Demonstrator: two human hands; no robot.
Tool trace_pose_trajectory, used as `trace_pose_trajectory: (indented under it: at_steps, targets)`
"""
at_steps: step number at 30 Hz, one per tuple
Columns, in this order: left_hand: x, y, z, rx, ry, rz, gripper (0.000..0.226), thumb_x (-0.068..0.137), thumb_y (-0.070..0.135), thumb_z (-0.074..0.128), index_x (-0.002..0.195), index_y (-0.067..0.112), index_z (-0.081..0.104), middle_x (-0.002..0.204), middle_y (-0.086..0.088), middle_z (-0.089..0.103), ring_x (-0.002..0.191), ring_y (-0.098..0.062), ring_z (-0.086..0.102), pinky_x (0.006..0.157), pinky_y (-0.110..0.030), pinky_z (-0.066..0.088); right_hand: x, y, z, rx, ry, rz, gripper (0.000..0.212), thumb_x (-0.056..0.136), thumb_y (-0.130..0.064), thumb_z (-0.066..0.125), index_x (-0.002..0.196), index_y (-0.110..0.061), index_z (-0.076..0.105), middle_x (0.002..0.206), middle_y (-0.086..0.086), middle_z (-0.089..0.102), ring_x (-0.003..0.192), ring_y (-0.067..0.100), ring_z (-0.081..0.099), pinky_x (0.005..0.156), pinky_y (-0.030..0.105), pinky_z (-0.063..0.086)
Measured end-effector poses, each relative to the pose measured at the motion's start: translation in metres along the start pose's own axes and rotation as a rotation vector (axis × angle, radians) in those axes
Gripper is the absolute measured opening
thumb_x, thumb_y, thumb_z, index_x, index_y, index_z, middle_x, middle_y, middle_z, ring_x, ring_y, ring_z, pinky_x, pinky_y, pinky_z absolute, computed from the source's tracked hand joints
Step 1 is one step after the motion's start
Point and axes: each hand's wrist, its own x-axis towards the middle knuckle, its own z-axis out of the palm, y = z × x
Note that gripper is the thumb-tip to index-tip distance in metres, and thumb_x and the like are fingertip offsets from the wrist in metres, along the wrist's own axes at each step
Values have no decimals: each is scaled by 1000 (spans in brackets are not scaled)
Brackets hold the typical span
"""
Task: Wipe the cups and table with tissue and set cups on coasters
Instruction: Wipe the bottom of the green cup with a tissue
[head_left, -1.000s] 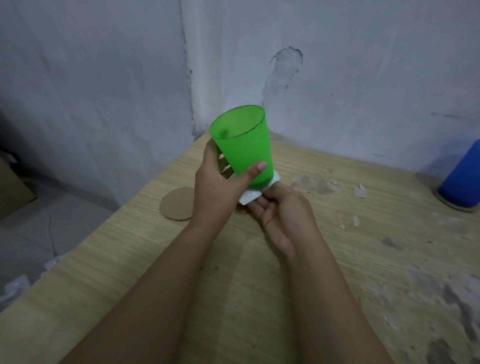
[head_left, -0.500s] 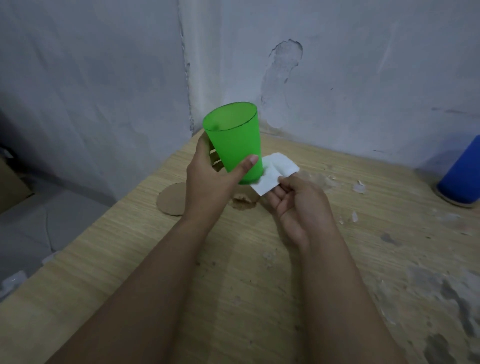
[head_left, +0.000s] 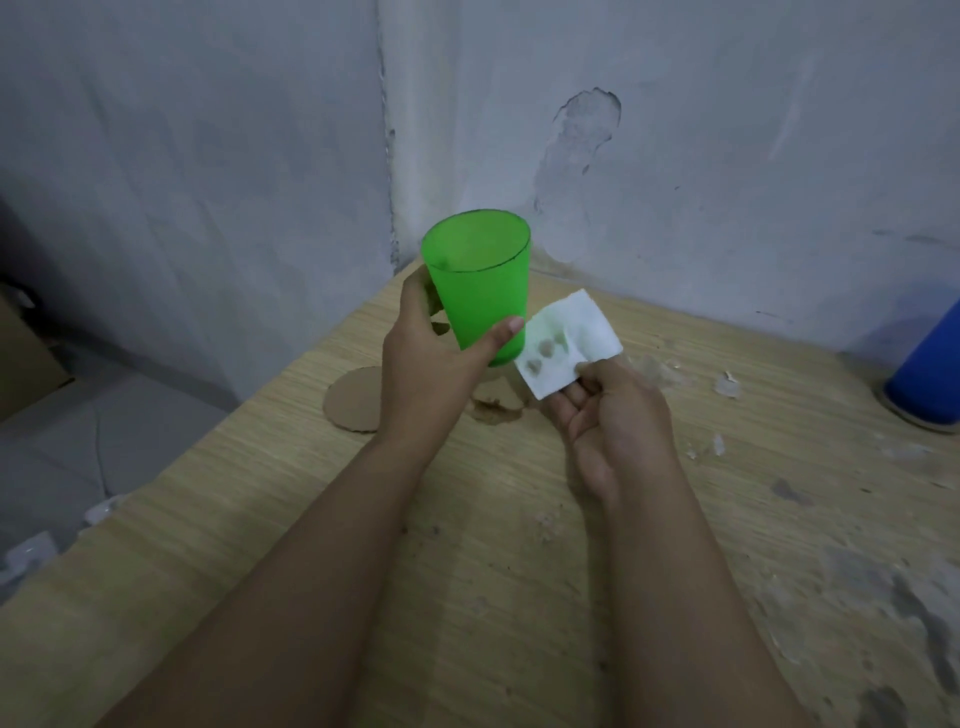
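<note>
Your left hand (head_left: 426, 364) and right hand (head_left: 618, 421) were both bare, w/ skin showing from fingertips to wrists. Your left forearm (head_left: 311, 571) and right forearm (head_left: 685, 597) were bare too, all the way from the wrists, over the middle of the table (head_left: 156, 571), back to where they left view past the table's near edge. Both forearms looked smooth and slim at the wrist, broadening toward that near edge. The thumbnail (head_left: 516, 325) on your left hand, toward the table's far corner, was trimmed short and rounded. Dim light; finer skin detail couldn't be made out.
</note>
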Motion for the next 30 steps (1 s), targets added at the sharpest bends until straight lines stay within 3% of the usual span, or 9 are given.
trace_pose_trajectory:
  at_steps: [5,8,12,15,18,21,24,26,30]
  targets:
    - [4,-10,-2,136,-54,9,71,63,37,82,125,30,48,116,14,59,104,-6,57,80,-20,49,4,0,-5,-207,143,-130,35,81,9,39,74,-12,65,69,2,70,69,21,67,72,38,56]
    - [5,-13,-4,179,-35,9,72,66,33,82,128,26,47,118,8,59,106,-12,56,86,-31,50,2,-1,-8,-327,166,-156,37,80,7,40,77,-15,70,79,3,72,77,23,66,77,42,54]
    - [7,-15,-6,213,-3,-39,71,71,34,79,130,23,41,122,4,56,108,-15,55,85,-31,47,1,-2,-8,-350,176,-153,39,82,4,42,87,-19,72,80,-2,75,76,20,65,74,38,54]
    - [6,-17,-6,313,31,-8,69,73,37,77,130,19,43,124,1,51,109,-12,48,84,-25,36,-3,-2,-5,-395,167,-169,38,82,3,44,88,-22,72,103,14,71,89,33,69,86,48,52]
    - [8,-17,-7,387,47,16,71,74,34,76,134,16,43,123,-3,43,113,-18,46,90,-26,36,-6,-4,-1,-519,184,-210,39,80,2,47,76,-28,73,116,33,53,105,51,51,91,65,43]
    - [5,-10,-7,387,100,29,72,72,26,78,131,8,40,120,-7,41,111,-25,47,96,-37,41,-8,-5,-2,-582,143,-264,39,81,4,47,86,-26,72,105,20,68,92,36,66,85,47,54]
    - [-1,2,-2,372,256,236,43,73,14,66,110,2,46,106,-8,42,99,-26,46,88,-34,41,-10,-12,-4,-609,75,-335,42,81,9,43,101,-17,70,57,-19,62,49,-7,54,49,9,43]
    - [-7,8,1,292,259,342,22,76,12,52,97,6,49,92,-2,43,82,-17,46,75,-22,39,-11,-16,-7,-614,42,-371,41,81,12,42,102,-11,68,45,-23,55,42,-10,49,42,3,36]
    - [-18,13,10,158,-9,329,11,81,15,48,83,19,59,57,5,49,53,-11,44,51,-15,35,-10,-23,-11,-624,2,-362,37,82,6,48,102,-16,70,62,-20,68,53,-7,59,48,10,44]
